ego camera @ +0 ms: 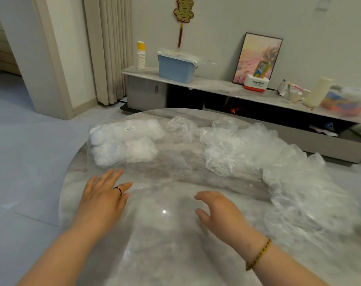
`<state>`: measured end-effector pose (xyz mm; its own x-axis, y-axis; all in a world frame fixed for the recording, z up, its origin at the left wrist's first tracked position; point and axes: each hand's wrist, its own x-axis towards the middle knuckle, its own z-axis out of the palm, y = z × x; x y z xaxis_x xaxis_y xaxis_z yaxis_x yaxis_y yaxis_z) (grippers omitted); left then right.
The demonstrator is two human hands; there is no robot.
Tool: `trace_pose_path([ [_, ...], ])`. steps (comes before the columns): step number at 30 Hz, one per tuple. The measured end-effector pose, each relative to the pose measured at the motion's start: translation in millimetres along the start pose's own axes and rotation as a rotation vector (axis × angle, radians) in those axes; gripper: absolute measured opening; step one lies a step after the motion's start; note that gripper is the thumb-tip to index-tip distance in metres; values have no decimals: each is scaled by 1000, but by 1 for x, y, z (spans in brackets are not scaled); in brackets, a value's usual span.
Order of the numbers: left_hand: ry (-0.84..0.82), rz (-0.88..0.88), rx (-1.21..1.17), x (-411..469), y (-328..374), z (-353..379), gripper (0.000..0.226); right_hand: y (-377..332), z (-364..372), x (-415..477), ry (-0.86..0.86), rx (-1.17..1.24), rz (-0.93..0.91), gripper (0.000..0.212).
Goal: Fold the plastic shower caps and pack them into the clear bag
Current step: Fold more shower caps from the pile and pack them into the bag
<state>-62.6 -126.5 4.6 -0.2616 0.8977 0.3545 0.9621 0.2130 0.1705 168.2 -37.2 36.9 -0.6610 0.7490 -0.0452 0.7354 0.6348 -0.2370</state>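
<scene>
Now the left hand (pixel 103 195) and right hand (pixel 218 211) hover loose and empty over the tabletop (pixel 165 254), and the shower caps (pixel 258 157), piled right of the clear bag (pixel 126 141), look light, soft and slippery, so pinch an edge.

Glossy, smooth, marbled like stone across the round surface (pixel 165 250), glinting near the middle. Thin, crinkled, see-through plastic in the shower caps (pixel 278 172) heaped along the right edge. Smooth shiny film in the clear bag (pixel 134 153) by the far left edge, cloudy wrinkled plastic inside. Matt blue plastic on the box (pixel 175 69); pleated cloth in the curtain (pixel 111 48).
</scene>
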Motion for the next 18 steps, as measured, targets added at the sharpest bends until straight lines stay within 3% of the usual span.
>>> trace_pose_path([
  [2,31,151,-47,-6,21,0,25,32,-3,-33,-6,-30,124,46],
  [3,-65,189,-81,-11,35,1,31,47,-3,-49,-1,-40,178,47],
  [5,-239,166,-195,-22,58,9,54,72,0,-73,37,-30,294,47],
  [7,-345,150,-278,-35,68,25,90,90,0,-91,100,53,421,49],
  [9,-392,102,-288,-40,73,33,109,103,3,-95,147,116,496,53],
  [12,-366,80,-252,-48,74,38,112,115,11,-88,117,79,552,47],
  [15,-430,150,-129,-56,76,34,112,124,24,-81,171,43,611,16],
  [18,-423,117,-155,-67,68,32,111,133,28,-82,286,18,627,24],
])
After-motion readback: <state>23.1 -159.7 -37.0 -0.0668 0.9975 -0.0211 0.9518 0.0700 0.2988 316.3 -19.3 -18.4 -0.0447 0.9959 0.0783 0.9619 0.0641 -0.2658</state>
